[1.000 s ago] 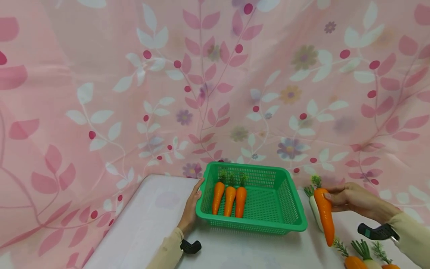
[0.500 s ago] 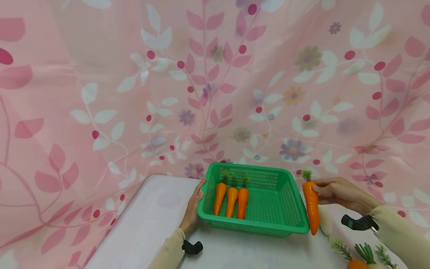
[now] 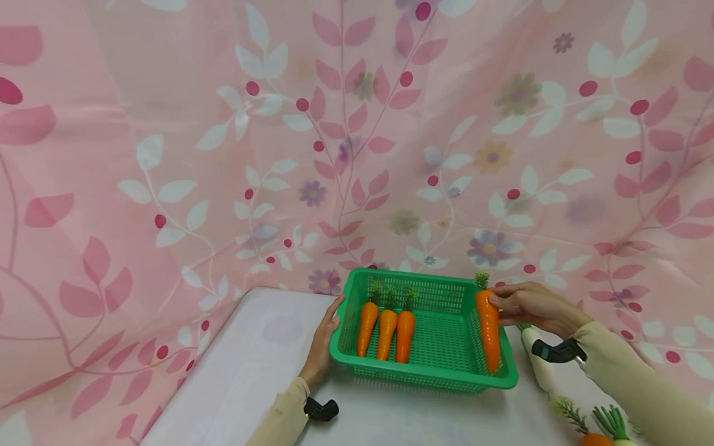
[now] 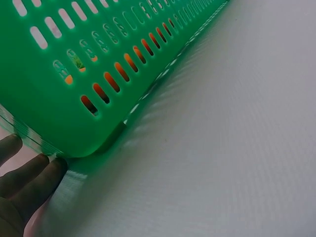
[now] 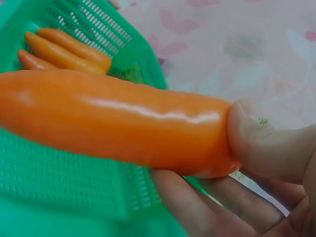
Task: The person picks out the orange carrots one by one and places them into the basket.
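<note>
Pink floral cloth [image 3: 167, 155] hung behind a white worktop [image 3: 251, 371]. On the worktop sat a green basket [image 3: 429, 381] holding three carrots [image 3: 387, 333] side by side at its left.

Change: the fourth carrot [image 3: 488, 328], a second earlier held out over the worktop right of the basket, had crossed the rim and now hung tip-down inside the right wall, apparently close to being set down.

Right hand [image 3: 530, 306]: fingers and thumb pinched around the carrot's thick end, below the green top.

Left hand [image 3: 322, 337]: fingers straight, pressed flat against the basket's left wall, unmoved.

Lying right of the basket: a white radish [image 3: 538, 365], with more vegetables [image 3: 597, 430] at the frame's lower edge.
</note>
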Tool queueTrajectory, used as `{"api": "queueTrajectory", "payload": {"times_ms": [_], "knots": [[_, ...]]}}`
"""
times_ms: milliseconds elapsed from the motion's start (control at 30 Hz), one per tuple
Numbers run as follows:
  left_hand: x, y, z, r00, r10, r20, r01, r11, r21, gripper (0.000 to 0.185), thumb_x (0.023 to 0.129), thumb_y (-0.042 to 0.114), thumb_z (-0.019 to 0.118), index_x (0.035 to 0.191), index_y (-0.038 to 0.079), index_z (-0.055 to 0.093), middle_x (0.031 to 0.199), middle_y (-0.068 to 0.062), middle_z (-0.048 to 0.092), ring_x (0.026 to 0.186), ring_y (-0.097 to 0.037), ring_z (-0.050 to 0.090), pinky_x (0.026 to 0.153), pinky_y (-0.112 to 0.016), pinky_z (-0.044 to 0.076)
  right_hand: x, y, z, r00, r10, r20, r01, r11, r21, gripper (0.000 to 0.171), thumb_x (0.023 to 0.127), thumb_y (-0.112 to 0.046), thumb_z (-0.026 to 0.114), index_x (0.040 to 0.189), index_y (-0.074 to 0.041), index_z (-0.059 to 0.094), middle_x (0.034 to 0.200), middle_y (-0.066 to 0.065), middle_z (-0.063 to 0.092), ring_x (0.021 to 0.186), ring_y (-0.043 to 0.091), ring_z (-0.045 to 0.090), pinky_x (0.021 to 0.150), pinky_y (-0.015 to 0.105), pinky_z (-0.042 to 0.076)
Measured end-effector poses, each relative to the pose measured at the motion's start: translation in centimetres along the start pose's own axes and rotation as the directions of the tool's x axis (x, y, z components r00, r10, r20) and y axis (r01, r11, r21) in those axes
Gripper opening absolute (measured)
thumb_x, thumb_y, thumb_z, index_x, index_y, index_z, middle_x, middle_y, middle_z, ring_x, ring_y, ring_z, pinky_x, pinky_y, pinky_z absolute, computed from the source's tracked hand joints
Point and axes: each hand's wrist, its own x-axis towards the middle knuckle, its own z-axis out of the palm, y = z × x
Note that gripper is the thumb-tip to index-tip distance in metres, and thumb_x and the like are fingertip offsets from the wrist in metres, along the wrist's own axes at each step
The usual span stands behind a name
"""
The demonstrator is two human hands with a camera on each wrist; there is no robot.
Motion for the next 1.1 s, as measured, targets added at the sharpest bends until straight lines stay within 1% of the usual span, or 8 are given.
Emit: {"api": "queueTrajectory", "payload": {"times_ms": [200, 233, 433, 667, 800, 900, 1033, 1100], "knots": [[0.1, -0.2, 0.1, 1.000, -0.012, -0.007, 0.012, 1.000, -0.018, 0.049, 0.109, 0.023, 0.029, 0.157, 0.017, 0.028, 0.164, -0.005, 0.022, 0.148, -0.027, 0.024, 0.116, -0.059, 0.020, 1.5, -0.4, 1.6, 1.000, 0.007, -0.001, -0.007, 1.000, 0.017, 0.062, 0.098, -0.022, 0.062, 0.144, 0.013, 0.039, 0.117, 0.015, 0.066, 0.105, 0.032, 0.069, 0.091, 0.046, 0.054], [0.2, -0.2, 0.1, 1.000, -0.012, -0.005, 0.012, 1.000, -0.023, 0.049, 0.109, 0.023, 0.029, 0.157, 0.017, 0.028, 0.164, -0.005, 0.022, 0.148, -0.027, 0.024, 0.116, -0.059, 0.020, 1.7, -0.4, 1.9, 1.000, 0.013, -0.013, -0.012, 1.000, 0.019, 0.062, 0.097, -0.022, 0.063, 0.143, 0.012, 0.041, 0.116, 0.015, 0.066, 0.105, 0.032, 0.069, 0.091, 0.046, 0.054], [0.2, -0.5, 0.1, 1.000, -0.012, -0.002, 0.012, 1.000, -0.024, 0.049, 0.108, 0.024, 0.029, 0.157, 0.018, 0.028, 0.164, -0.005, 0.022, 0.148, -0.027, 0.024, 0.115, -0.059, 0.020, 3.2, -0.1, 3.2, 0.999, 0.019, -0.049, -0.018, 0.999, 0.037, 0.060, 0.095, -0.020, 0.066, 0.142, 0.011, 0.044, 0.124, 0.020, 0.061, 0.106, 0.035, 0.068, 0.091, 0.047, 0.054], [0.1, -0.3, 0.0, 1.000, 0.005, -0.007, -0.004, 1.000, 0.010, 0.050, 0.108, 0.022, 0.029, 0.158, 0.017, 0.028, 0.164, -0.006, 0.022, 0.149, -0.028, 0.023, 0.115, -0.061, 0.020, 5.1, 0.5, 4.0, 0.999, 0.026, -0.043, -0.023, 0.997, 0.067, 0.055, 0.096, -0.017, 0.065, 0.140, 0.010, 0.047, 0.139, 0.027, 0.050, 0.109, 0.034, 0.067, 0.092, 0.048, 0.053], [0.1, -0.5, 0.0, 1.000, 0.001, -0.003, -0.001, 1.000, 0.020, 0.050, 0.108, 0.022, 0.029, 0.158, 0.016, 0.027, 0.164, -0.006, 0.022, 0.149, -0.028, 0.023, 0.115, -0.061, 0.020, 6.0, 0.8, 4.5, 0.998, 0.034, -0.044, -0.031, 0.997, 0.071, 0.057, 0.096, -0.016, 0.064, 0.142, 0.011, 0.044, 0.141, 0.030, 0.047, 0.108, 0.036, 0.067, 0.095, 0.051, 0.051], [0.3, -1.7, 0.1, 1.000, -0.008, -0.007, 0.008, 1.000, 0.007, 0.050, 0.108, 0.023, 0.028, 0.158, 0.018, 0.027, 0.164, -0.005, 0.021, 0.149, -0.029, 0.022, 0.115, -0.062, 0.019, 6.7, 1.0, 4.8, 0.996, 0.053, -0.066, -0.048, 0.996, 0.079, 0.058, 0.095, -0.015, 0.065, 0.143, 0.009, 0.044, 0.140, 0.029, 0.049, 0.106, 0.036, 0.067, 0.096, 0.053, 0.049], [0.7, -3.6, 0.4, 0.999, -0.016, -0.039, 0.016, 1.000, -0.005, 0.048, 0.109, 0.027, 0.028, 0.157, 0.025, 0.028, 0.164, 0.002, 0.022, 0.149, -0.027, 0.024, 0.115, -0.062, 0.019, 7.6, 1.4, 5.2, 0.994, 0.065, -0.089, -0.057, 0.995, 0.083, 0.057, 0.094, -0.016, 0.067, 0.141, 0.009, 0.047, 0.140, 0.029, 0.049, 0.105, 0.037, 0.068, 0.095, 0.053, 0.050], [0.8, -3.9, 0.5, 0.998, -0.016, -0.057, 0.016, 1.000, -0.008, 0.048, 0.109, 0.030, 0.028, 0.156, 0.029, 0.030, 0.163, 0.006, 0.024, 0.148, -0.025, 0.026, 0.115, -0.061, 0.020, 8.1, 1.7, 5.4, 0.994, 0.062, -0.090, -0.056, 0.996, 0.065, 0.056, 0.094, -0.016, 0.067, 0.140, 0.009, 0.048, 0.140, 0.030, 0.048, 0.105, 0.038, 0.068, 0.094, 0.052, 0.051]]}}
